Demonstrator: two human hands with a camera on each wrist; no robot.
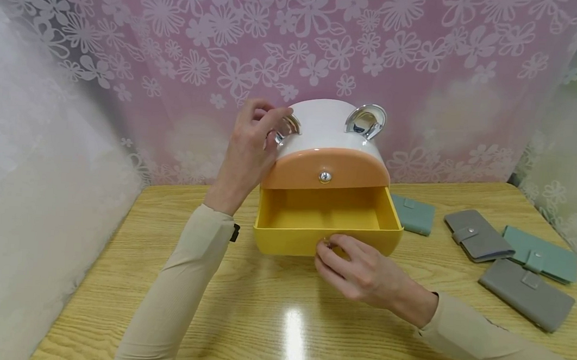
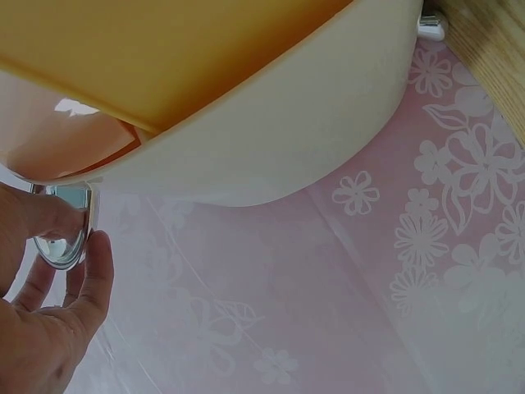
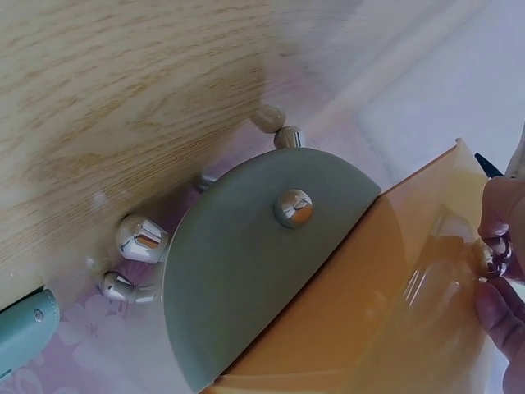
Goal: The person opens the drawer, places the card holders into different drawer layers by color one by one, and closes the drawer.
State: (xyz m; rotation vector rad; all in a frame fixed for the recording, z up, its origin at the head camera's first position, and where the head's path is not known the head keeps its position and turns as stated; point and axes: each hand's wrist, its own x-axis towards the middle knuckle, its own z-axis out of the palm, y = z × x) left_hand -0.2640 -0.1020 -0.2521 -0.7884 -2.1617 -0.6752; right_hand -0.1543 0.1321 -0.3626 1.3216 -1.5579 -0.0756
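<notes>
A rounded white drawer cabinet (image 1: 321,119) stands on the table with silver ears on top. Its yellow drawer (image 1: 285,243) is pulled out, and nothing shows inside it. Above that, the orange drawer (image 1: 355,170) is closed. A grey-green bottom drawer (image 3: 246,254) with a round knob appears in the right wrist view. My left hand (image 1: 251,148) holds the left silver ear (image 2: 64,246) between thumb and fingers. At the front of the yellow drawer, my right hand (image 1: 364,273) pinches its small shiny knob (image 3: 494,258), mostly covered in the head view.
Right of the cabinet lie several snap wallets: a teal one (image 1: 416,216) beside it, a grey one (image 1: 478,236), another teal one (image 1: 556,258) and a grey one (image 1: 527,295) nearer me. A pink flowered curtain (image 1: 276,49) hangs close behind the cabinet.
</notes>
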